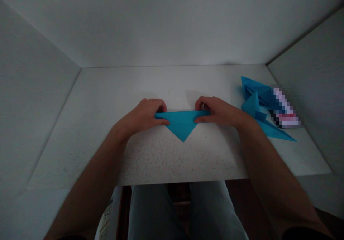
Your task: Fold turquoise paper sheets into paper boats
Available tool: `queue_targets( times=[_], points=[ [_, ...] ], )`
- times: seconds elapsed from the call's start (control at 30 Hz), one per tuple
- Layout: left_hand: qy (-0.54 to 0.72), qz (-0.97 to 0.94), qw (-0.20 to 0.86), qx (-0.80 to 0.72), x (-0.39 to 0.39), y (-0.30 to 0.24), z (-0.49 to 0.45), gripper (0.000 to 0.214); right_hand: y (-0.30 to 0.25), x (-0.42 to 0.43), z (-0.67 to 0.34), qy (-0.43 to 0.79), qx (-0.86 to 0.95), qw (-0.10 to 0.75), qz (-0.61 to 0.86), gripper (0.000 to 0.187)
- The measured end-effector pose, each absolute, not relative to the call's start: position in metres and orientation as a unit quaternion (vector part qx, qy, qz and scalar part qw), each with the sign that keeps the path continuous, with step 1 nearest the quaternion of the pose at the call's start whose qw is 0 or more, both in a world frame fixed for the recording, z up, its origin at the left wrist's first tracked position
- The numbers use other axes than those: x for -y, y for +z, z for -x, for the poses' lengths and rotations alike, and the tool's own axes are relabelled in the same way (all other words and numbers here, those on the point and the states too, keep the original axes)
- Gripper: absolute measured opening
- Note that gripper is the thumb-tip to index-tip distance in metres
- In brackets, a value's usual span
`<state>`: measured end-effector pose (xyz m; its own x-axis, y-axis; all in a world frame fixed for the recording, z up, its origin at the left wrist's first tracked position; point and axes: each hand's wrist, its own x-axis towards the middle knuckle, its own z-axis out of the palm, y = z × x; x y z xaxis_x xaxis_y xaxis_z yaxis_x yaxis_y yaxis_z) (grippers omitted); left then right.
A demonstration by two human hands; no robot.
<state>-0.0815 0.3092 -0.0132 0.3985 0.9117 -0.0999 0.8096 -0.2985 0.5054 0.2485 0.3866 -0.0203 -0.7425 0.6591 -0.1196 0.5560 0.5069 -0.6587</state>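
Note:
A folded sheet of blue paper (182,123) lies near the middle of the white table, its long straight edge away from me and a triangular point towards me. My left hand (150,114) pinches the paper's left end, thumb on the near side and fingers curled behind the far edge. At the right end, my right hand (212,111) grips it in the same way, thumb on top. The fingertips behind the fold are partly hidden.
Folded blue paper pieces (258,93) rest at the right, one with a long pointed tip, beside a blurred-out pale and pink item (288,120). White walls enclose the speckled table (161,161) at the back and both sides. My legs are below its front edge.

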Motion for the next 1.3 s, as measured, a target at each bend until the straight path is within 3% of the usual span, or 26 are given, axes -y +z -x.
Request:
queue_targets(
  times=[0.1, 0.2, 0.27, 0.43, 0.57, 0.63, 0.7, 0.87, 1.07, 1.3],
  points=[
    [0.195, -0.798, 0.255, -0.51, -0.309, -0.009, 0.081, 0.016, -0.014, -0.385, -0.248, 0.327, 0.873, 0.144, 0.333, 0.029],
    [0.343, -0.793, 0.192, -0.466, -0.309, 0.0, 0.08, 0.007, -0.007, -0.384, -0.248, 0.237, 0.879, 0.283, 0.302, 0.01],
    [0.391, -0.792, 0.158, -0.442, -0.308, 0.004, 0.081, 0.003, -0.006, -0.385, -0.25, 0.197, 0.885, 0.321, 0.274, 0.002],
    [0.264, -0.839, 0.152, -0.451, -0.305, 0.001, 0.088, 0.004, -0.016, -0.388, -0.254, 0.207, 0.933, 0.181, 0.234, 0.015],
    [0.141, -0.853, 0.224, -0.45, -0.302, -0.003, 0.087, 0.048, -0.02, -0.387, -0.253, 0.248, 0.931, 0.1, 0.247, 0.021],
    [0.117, -0.849, 0.233, -0.459, -0.301, -0.003, 0.083, 0.058, -0.019, -0.385, -0.253, 0.262, 0.926, 0.091, 0.256, 0.034],
    [0.107, -0.843, 0.22, -0.479, -0.301, -0.003, 0.079, 0.055, -0.018, -0.384, -0.253, 0.27, 0.922, 0.085, 0.266, 0.042],
    [0.095, -0.808, 0.194, -0.548, -0.304, -0.011, 0.07, 0.07, -0.021, -0.387, -0.25, 0.262, 0.907, 0.093, 0.316, 0.047],
    [0.107, -0.801, 0.207, -0.552, -0.305, -0.014, 0.068, 0.065, -0.03, -0.39, -0.248, 0.249, 0.9, 0.118, 0.337, 0.058],
    [0.113, -0.769, 0.216, -0.591, -0.305, -0.014, 0.066, 0.066, -0.033, -0.392, -0.248, 0.244, 0.896, 0.133, 0.346, 0.042]
  ],
)
